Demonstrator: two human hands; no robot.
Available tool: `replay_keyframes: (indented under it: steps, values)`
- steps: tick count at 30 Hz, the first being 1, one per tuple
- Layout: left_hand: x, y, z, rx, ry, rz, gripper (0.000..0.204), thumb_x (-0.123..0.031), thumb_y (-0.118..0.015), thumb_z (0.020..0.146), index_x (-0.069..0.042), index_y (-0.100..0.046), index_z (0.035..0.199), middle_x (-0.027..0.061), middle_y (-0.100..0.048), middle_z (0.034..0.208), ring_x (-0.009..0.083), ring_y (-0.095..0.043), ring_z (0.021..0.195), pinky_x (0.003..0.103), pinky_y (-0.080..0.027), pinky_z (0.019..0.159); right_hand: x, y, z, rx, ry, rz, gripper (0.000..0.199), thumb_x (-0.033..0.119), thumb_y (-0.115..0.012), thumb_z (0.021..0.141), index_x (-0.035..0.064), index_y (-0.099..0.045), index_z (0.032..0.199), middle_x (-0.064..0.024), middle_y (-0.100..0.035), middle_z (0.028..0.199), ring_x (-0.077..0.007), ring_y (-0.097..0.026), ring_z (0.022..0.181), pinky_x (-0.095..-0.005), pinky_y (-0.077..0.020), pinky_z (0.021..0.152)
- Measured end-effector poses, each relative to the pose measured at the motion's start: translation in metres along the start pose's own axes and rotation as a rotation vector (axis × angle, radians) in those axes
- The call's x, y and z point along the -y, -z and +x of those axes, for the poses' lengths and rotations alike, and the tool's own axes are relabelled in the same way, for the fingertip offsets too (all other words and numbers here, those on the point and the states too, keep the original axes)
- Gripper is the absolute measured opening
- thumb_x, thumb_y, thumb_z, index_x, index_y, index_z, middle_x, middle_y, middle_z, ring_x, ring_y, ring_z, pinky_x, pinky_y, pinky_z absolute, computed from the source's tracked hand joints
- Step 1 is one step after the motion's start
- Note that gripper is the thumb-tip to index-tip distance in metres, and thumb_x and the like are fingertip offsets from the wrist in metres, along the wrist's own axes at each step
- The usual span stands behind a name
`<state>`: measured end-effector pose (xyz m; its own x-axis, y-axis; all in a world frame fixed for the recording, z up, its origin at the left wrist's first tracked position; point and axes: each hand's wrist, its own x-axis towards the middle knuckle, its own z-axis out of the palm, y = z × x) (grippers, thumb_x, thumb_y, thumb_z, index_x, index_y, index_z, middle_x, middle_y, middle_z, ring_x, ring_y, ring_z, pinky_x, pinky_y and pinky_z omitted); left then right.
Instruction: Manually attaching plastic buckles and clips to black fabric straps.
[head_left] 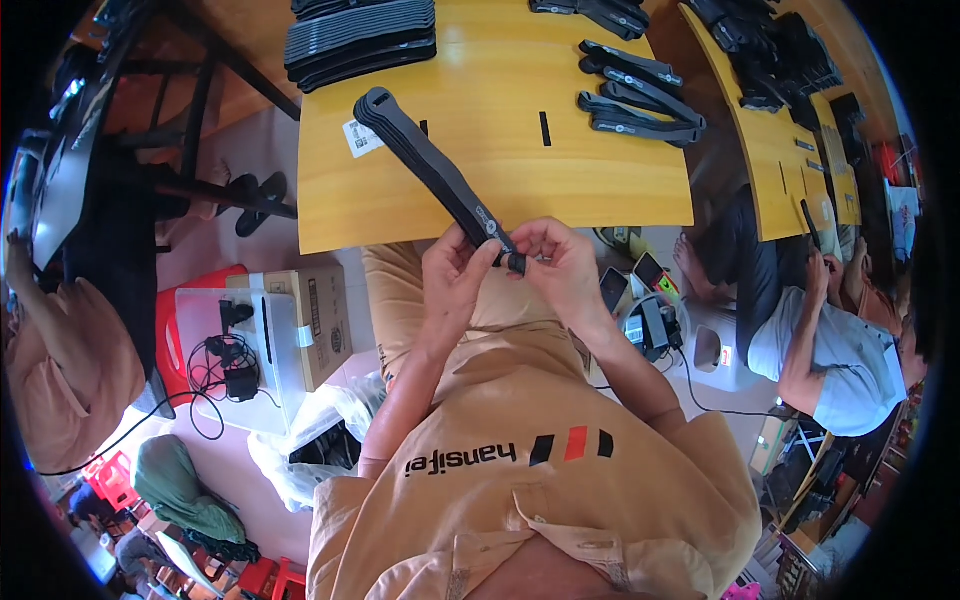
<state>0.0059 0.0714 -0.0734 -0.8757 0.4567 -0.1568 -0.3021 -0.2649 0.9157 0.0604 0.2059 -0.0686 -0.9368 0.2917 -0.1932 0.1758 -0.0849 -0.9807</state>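
Observation:
A bundle of long dark grey straps [425,165] lies slantwise over the near edge of the yellow table [480,190]. Its far end has a rounded tip with a slot, and its near end is in my hands. My left hand [458,280] grips the bundle close to the near end, thumb on top beside a small printed mark. The fingers of my right hand [555,262] are pinched at the black tip of the same end. Under the far part of the bundle, a white label [362,138] sticks out.
A stack of grey straps [360,40] sits at the table's far left, with looser strap bundles [640,95] on the right. Two dark slots cut the tabletop. A clear plastic bin [280,345] and cables stand on the floor at left. Other people sit on both sides.

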Motion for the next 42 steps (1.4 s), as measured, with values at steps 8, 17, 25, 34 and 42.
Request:
replay_keyframes:
  steps: [8, 17, 25, 34, 42]
  values:
    - [0.000, 0.003, 0.003, 0.001, 0.079, -0.060, 0.025, -0.001, -0.059, 0.083, 0.004, -0.052, 0.107, 0.0073, -0.060, 0.093, 0.0123, -0.058, 0.087, 0.026, -0.048, 0.079, 0.002, 0.004, 0.007, 0.028, 0.034, -0.045, 0.028, -0.013, -0.060, 0.074, -0.0019, -0.058, 0.100, -0.0051, -0.061, 0.087, -0.0099, -0.059, 0.082, -0.0212, -0.0513, 0.071]
    - [0.008, 0.008, 0.004, -0.049, 0.051, -0.090, 0.021, -0.006, -0.060, 0.083, 0.001, -0.054, 0.103, 0.0053, -0.060, 0.089, 0.0111, -0.057, 0.079, 0.025, -0.045, 0.073, 0.009, 0.001, 0.004, 0.097, 0.076, 0.034, 0.033, -0.018, -0.052, 0.073, -0.0029, -0.058, 0.102, -0.0067, -0.060, 0.089, -0.0121, -0.060, 0.085, -0.0226, -0.0516, 0.071]
    - [0.001, 0.005, 0.005, -0.014, 0.208, -0.198, 0.018, -0.012, -0.063, 0.083, 0.000, -0.058, 0.095, 0.0059, -0.063, 0.087, 0.0119, -0.060, 0.077, 0.025, -0.048, 0.070, 0.025, 0.004, -0.004, 0.007, 0.476, -0.569, 0.029, -0.014, -0.055, 0.067, -0.0022, -0.065, 0.091, -0.0117, -0.061, 0.085, -0.0202, -0.063, 0.074, -0.0253, -0.0501, 0.064]
    - [-0.002, 0.008, -0.003, -0.008, 0.139, -0.181, 0.016, -0.011, -0.063, 0.083, 0.002, -0.061, 0.093, 0.0068, -0.065, 0.084, 0.0120, -0.061, 0.075, 0.024, -0.049, 0.068, 0.037, 0.002, -0.003, 0.109, 0.547, -0.641, 0.024, -0.008, -0.060, 0.065, -0.0019, -0.064, 0.088, -0.0118, -0.061, 0.083, -0.0235, -0.063, 0.070, -0.0284, -0.0499, 0.060]
    - [-0.007, 0.010, -0.002, -0.024, 0.115, -0.042, 0.013, -0.006, -0.063, 0.082, 0.003, -0.062, 0.090, 0.0069, -0.065, 0.081, 0.0102, -0.061, 0.069, 0.022, -0.050, 0.062, 0.043, 0.003, 0.001, 0.216, 0.507, -0.717, 0.021, -0.006, -0.060, 0.066, -0.0028, -0.062, 0.086, -0.0122, -0.059, 0.078, -0.0248, -0.062, 0.068, -0.0298, -0.0494, 0.058]
